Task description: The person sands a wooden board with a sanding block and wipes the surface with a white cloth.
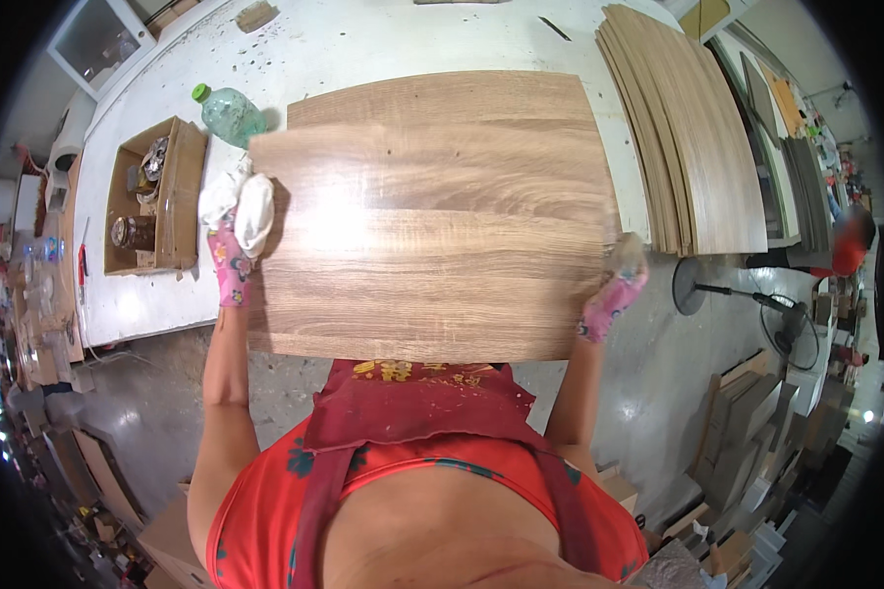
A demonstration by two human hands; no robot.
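A wood-grain board (pixel 432 265) lies before me, smeared a little by motion, over another wood-grain board (pixel 442 93) whose far part shows past it. My left hand (pixel 230 257), in a pink flowered glove, is closed on a bunched white cloth (pixel 254 214) at the upper board's left edge. Whether its fingers also grip the board is hidden. At the opposite edge, my right hand (pixel 614 293), gloved in the same pattern, is closed around the upper board's side. Its fingertips are blurred.
Left of the boards, a cardboard box (pixel 192 196) holds a jar and other small items, near a green-capped bottle (pixel 232 116). A stack of wood-grain panels (pixel 692 147) lies on the right of the white table (pixel 363 44). A fan (pixel 786 319) stands beyond; a person (pixel 852 240) is at the far right.
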